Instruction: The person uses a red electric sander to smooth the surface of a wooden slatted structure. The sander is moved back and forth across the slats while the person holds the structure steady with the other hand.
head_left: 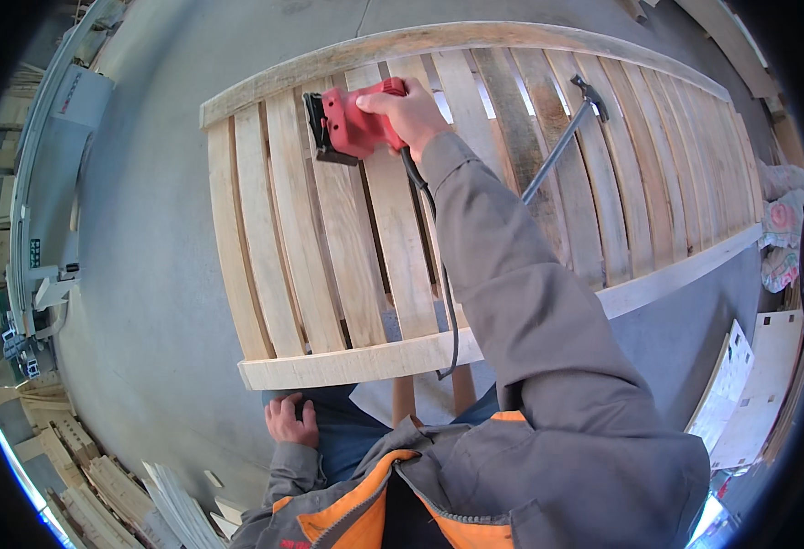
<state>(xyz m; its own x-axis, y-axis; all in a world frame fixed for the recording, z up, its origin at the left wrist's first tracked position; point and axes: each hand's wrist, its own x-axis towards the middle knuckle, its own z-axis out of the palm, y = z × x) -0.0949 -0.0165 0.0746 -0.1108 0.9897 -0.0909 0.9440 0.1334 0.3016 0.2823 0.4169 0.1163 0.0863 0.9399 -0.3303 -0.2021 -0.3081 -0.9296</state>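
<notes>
My right hand [408, 117] grips a red electric sander [352, 125] by its body, over the far left part of a slatted wooden panel [365, 366]. The sander is turned on its side, its black base plate facing left. I cannot tell whether it touches the slats. A black cord [446, 284] hangs from its rear, crossing the slats and the near rail beside my forearm. My left hand [290, 420] rests on my thigh near the panel's front left corner, empty, with its fingers loosely apart. To the right of my forearm, a hammer [562, 146] lies across the slats.
Grey concrete floor [160, 229] surrounds the panel. At the left stands a long metal-framed machine [32, 210]. Stacked boards [100, 485] lie at the lower left. Pale panels [759, 389] lean at the right, near a patterned cloth bundle [783, 224].
</notes>
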